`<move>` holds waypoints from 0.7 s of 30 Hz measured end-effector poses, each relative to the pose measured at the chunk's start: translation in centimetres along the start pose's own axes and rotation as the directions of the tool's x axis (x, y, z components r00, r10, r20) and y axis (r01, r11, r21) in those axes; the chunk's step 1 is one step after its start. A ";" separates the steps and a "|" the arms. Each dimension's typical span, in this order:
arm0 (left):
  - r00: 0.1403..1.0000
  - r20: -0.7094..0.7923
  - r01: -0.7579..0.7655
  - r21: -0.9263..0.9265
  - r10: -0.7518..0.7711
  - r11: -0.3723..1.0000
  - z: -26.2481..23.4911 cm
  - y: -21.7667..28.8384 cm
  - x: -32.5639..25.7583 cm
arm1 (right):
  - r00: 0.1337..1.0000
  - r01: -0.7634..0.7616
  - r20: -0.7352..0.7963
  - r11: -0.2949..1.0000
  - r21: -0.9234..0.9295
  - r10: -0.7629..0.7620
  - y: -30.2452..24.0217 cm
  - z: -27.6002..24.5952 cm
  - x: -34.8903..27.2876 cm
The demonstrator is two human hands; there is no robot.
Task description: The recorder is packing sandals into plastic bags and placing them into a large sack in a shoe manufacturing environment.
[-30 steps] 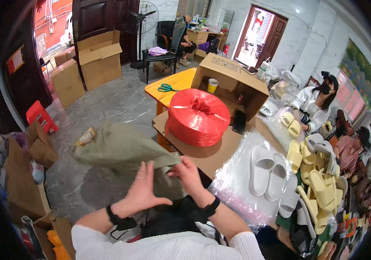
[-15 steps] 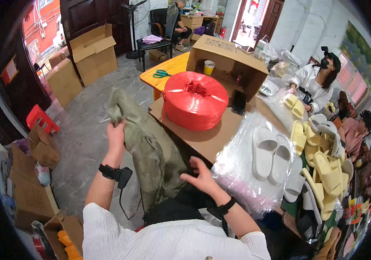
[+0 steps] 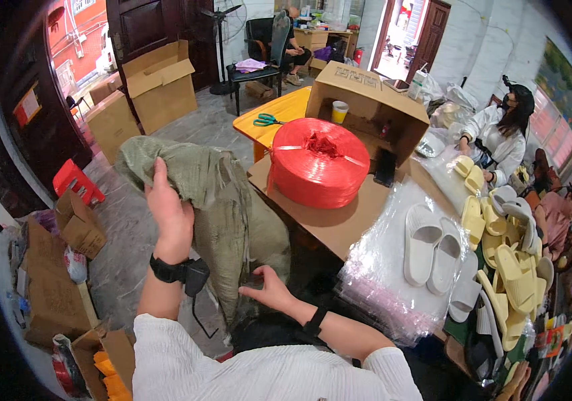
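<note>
A greenish-grey woven sack (image 3: pixel 216 200) hangs in crumpled folds in front of me, left of the table. My left hand (image 3: pixel 171 217) grips its upper left part, the thumb lying over the fabric and the other fingers mostly hidden by it. Lower down, my right hand (image 3: pixel 274 292) is open beside the sack's right side, thumb and fingers apart. I cannot tell whether it touches the fabric. A large roll of red plastic twine (image 3: pixel 319 160) sits on the cardboard-covered table, beyond the sack.
Clear plastic bags (image 3: pixel 379 267) lie on the table under grey slippers (image 3: pixel 423 244). Yellow slippers (image 3: pixel 516 277) are heaped at right. An open carton (image 3: pixel 373 100) and green-handled scissors (image 3: pixel 267 120) stand behind the twine. A person (image 3: pixel 500 134) works at the far right. Cartons (image 3: pixel 59 287) line the left.
My left hand has raised the sack's upper part, which spreads further left. My right hand has moved left and down, closer to the sack. The view has shifted slightly left.
</note>
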State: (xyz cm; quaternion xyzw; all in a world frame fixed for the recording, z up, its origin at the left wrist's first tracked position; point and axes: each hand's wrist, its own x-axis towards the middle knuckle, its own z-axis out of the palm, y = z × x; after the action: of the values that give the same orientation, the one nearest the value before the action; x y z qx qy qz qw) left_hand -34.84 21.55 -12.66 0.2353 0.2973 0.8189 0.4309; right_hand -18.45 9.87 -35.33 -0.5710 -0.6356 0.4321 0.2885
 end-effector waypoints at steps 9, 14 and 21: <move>0.997 0.065 -0.063 0.184 0.051 0.981 -3.3 -0.5 10.2 | 0.940 -0.151 0.338 0.842 0.518 -0.039 -4.1 -5.1 -2.4; 0.871 0.485 -0.482 0.875 0.081 -0.054 -6.0 2.9 19.8 | 0.947 0.267 -0.320 0.653 0.709 -0.039 -2.3 -14.4 -1.3; 0.810 0.480 -0.527 0.848 -0.336 -0.059 -4.6 6.6 22.9 | 0.941 0.317 -0.331 0.517 0.795 -0.067 -8.3 -21.2 -2.9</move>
State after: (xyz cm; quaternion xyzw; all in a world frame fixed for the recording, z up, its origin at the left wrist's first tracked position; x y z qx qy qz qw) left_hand -53.39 36.58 -8.42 0.7242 0.6296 0.2539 0.1212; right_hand -3.64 11.89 -17.96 -0.3390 -0.3663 0.5698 0.6528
